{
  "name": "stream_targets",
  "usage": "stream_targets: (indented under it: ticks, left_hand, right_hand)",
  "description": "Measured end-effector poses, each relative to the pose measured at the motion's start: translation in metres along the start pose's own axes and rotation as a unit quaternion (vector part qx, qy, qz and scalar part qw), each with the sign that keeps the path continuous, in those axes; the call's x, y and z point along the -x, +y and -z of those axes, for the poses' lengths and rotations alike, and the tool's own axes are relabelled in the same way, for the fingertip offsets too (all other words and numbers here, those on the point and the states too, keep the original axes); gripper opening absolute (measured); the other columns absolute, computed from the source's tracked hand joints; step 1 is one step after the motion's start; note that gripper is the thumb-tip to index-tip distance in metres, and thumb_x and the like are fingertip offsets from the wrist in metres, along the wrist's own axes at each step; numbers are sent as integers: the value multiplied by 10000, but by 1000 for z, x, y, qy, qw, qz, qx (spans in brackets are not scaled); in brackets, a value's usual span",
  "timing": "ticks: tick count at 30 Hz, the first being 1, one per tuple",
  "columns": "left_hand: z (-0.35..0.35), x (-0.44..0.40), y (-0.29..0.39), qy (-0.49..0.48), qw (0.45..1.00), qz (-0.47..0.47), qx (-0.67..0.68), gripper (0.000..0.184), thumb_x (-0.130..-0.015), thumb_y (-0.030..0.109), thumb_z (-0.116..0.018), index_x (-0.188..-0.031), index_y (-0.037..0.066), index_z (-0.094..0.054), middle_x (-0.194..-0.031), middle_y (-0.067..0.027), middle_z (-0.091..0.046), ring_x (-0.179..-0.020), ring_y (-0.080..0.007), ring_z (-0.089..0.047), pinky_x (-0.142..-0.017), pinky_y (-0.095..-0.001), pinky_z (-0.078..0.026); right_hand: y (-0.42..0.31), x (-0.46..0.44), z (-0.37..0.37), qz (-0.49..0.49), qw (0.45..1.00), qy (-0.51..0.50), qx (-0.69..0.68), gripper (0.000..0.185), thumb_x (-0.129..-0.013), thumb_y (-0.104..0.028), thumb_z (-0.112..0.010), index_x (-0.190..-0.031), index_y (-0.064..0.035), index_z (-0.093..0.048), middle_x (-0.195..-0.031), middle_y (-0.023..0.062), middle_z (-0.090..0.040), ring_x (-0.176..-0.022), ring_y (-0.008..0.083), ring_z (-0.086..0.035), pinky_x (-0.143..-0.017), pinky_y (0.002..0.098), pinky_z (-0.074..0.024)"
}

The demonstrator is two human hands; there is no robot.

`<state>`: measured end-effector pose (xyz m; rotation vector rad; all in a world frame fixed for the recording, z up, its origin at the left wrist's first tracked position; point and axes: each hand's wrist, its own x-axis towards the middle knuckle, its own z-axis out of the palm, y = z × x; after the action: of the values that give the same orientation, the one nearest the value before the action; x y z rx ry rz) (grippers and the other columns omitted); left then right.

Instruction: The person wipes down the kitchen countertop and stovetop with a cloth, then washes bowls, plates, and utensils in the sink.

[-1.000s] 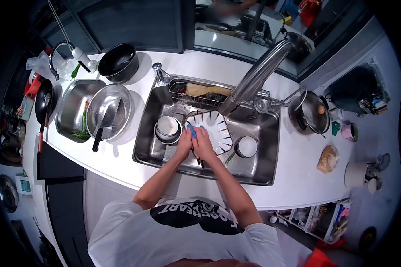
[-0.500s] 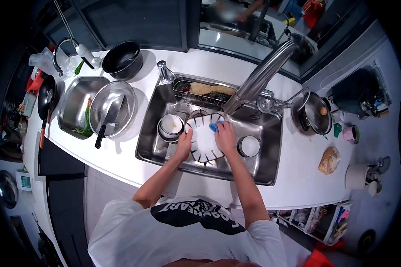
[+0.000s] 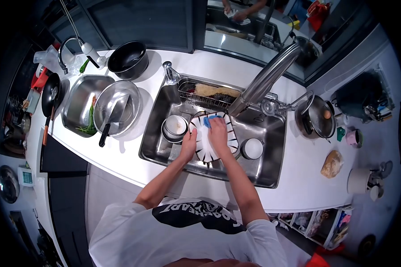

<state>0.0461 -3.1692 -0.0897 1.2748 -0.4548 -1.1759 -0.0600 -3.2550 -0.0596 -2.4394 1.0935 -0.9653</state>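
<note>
A white plate with dark stripes round its rim [image 3: 203, 144] is held over the steel sink [image 3: 265, 167]. My left hand [image 3: 190, 144] grips the plate's left edge. On the upper part of the plate, my right hand [image 3: 218, 135] presses a blue sponge [image 3: 212, 120], its fingers closed over it. Stacked white bowls [image 3: 175, 126] sit in the sink left of the plate. Another white bowl [image 3: 253, 148] stands to the right of it.
A steel faucet [image 3: 267, 78] arches in from the back, beside a wire caddy [image 3: 205, 102]. Left of the sink, a knife [image 3: 116, 116] lies across a large bowl [image 3: 131, 94]. A lidded pot [image 3: 317, 122] and a bagged food item [image 3: 332, 163] stand on the right counter.
My right hand has slid the sponge from the plate's upper right side leftward to its upper middle. My left hand still holds the left edge. The whole view has shifted slightly.
</note>
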Motion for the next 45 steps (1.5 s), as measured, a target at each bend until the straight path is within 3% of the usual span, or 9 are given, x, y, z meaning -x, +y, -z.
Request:
stream_targets:
  ticks: [4,8,12,16,24,30,33,38,45]
  left_hand:
    - [1,0,9,25,995,-16,-97,316,-952,230,-399,-1113,-20,-507,-1003,-85,-582,-885,-134,-511,-807,-269,-404]
    - [2,3,8,3,992,-31,-122,336,-946,259,-409,-1068,-31,-525,-951,-99,-596,-856,-150,-521,-787,-289,-409]
    - [3,-3,11,10,977,-87,-196,352,-945,279,-410,-1047,-33,-537,-910,-100,-604,-823,-155,-530,-771,-295,-416]
    - [3,-5,22,2,986,-35,-161,361,-954,295,-399,-1093,-13,-523,-943,-64,-578,-862,-119,-493,-792,-274,-399]
    - [10,-10,15,45,986,-76,-144,385,-956,287,-377,-1142,-25,-504,-1005,-81,-577,-899,-130,-515,-813,-278,-413]
    - [7,-11,22,101,971,-107,-188,353,-947,282,-387,-1030,-23,-544,-852,-99,-596,-780,-166,-535,-735,-310,-425]
    - [6,-4,26,104,964,-128,-209,348,-943,281,-392,-1011,-21,-551,-823,-121,-603,-755,-186,-544,-716,-322,-427]
    - [-3,0,30,137,958,-123,-222,345,-942,273,-398,-1031,-23,-551,-845,-135,-610,-765,-192,-548,-720,-323,-427]
    - [-1,3,30,132,956,-115,-236,350,-939,282,-402,-1031,-18,-558,-866,-154,-615,-790,-228,-568,-733,-336,-427]
  right_hand:
    - [-25,14,0,48,993,-35,-102,255,-621,57,-549,-861,-8,-606,-850,150,-560,-869,333,-504,-767,396,-429]
    - [12,2,12,-39,999,-22,25,247,-650,55,-526,-862,-13,-631,-861,140,-580,-876,318,-509,-775,401,-432]
    - [8,6,20,-24,999,-7,29,267,-632,27,-558,-886,-31,-618,-893,130,-570,-871,313,-509,-788,410,-424]
    - [-23,20,25,94,990,-93,-41,292,-610,22,-580,-895,-44,-599,-904,124,-555,-861,310,-506,-780,396,-424]
    - [17,29,24,20,993,-115,-21,240,-627,41,-566,-854,-20,-611,-853,120,-576,-851,313,-521,-785,394,-434]
    - [-15,58,11,46,982,-135,-126,274,-617,45,-545,-874,-34,-602,-861,117,-569,-846,319,-520,-764,403,-426]
    - [20,49,26,20,993,-114,-2,253,-626,-1,-557,-871,-42,-606,-835,110,-574,-830,318,-520,-735,401,-423]
    - [5,64,8,82,989,-120,-28,234,-640,3,-541,-860,-42,-606,-830,105,-573,-830,301,-530,-734,394,-424]
    - [13,52,24,-12,994,-94,49,198,-694,-21,-511,-861,-28,-617,-825,97,-571,-826,289,-521,-726,407,-414]
